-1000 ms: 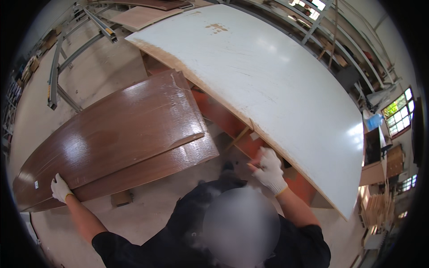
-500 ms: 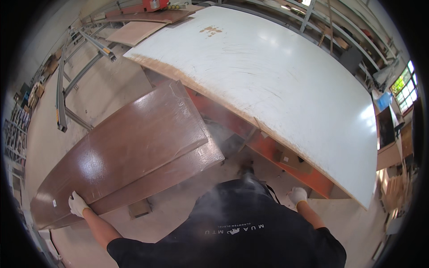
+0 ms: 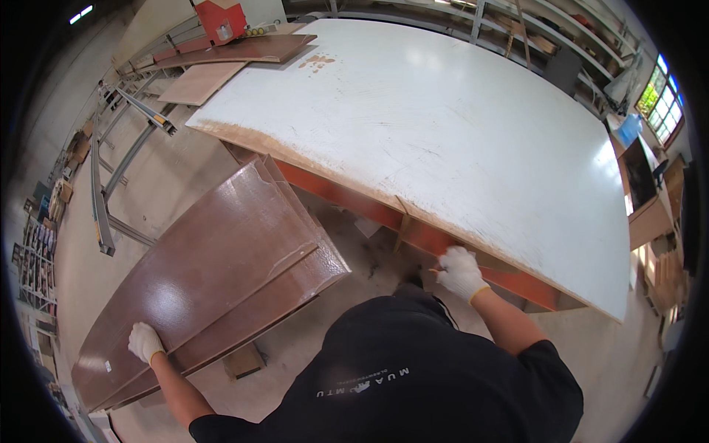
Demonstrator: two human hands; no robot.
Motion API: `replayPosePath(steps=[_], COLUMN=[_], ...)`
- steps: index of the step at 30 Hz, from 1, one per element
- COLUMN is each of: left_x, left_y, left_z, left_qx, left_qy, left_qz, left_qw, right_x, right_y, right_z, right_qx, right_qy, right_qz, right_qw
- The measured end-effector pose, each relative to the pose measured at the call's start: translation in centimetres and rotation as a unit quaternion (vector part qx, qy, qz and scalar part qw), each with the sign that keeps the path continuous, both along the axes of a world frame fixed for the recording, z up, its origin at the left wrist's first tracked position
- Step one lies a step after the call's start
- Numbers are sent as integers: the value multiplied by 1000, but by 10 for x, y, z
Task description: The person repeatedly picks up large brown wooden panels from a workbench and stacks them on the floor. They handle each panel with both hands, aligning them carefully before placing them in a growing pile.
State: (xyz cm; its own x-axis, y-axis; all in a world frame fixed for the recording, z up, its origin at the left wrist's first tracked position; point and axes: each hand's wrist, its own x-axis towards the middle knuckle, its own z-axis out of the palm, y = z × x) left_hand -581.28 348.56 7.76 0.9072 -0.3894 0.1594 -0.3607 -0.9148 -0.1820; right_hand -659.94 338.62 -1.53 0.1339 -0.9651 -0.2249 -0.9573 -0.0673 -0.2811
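Observation:
My left hand [image 3: 145, 342], in a white glove, rests curled on the near end of the top brown glossy board [image 3: 214, 258]. That board lies on a stack of similar boards low by the floor. My gloved right hand [image 3: 459, 271] grips the orange frame rail [image 3: 354, 205] just under the near edge of the big white tabletop [image 3: 443, 133]. My black-shirted torso [image 3: 413, 376] fills the lower middle and hides the floor below it.
A small wooden block [image 3: 244, 362] props the board stack off the concrete floor. Metal rails [image 3: 100, 214] lie on the floor at left. More boards [image 3: 221, 70] and a red machine [image 3: 221, 21] stand at the table's far end. Shelving lines the right wall.
My right hand dropped low beside my body, then came back up onto the orange rail. My left hand stayed on the brown board's end. The view tilted and drew closer.

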Motion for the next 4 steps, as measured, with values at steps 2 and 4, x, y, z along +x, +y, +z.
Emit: replayPosePath(steps=[2,4], left_x=[-7,-13], left_y=[-12,-17], left_z=[-14,-18], left_qx=[-64,-92], left_qy=[34,44], left_qz=[-37,-63], left_qw=[997,993], right_x=[17,38], right_y=[-15,-30], right_z=[8,18], right_qx=[-41,-71], right_qy=[-8,-60], right_qz=[69,129], right_qw=[997,987])
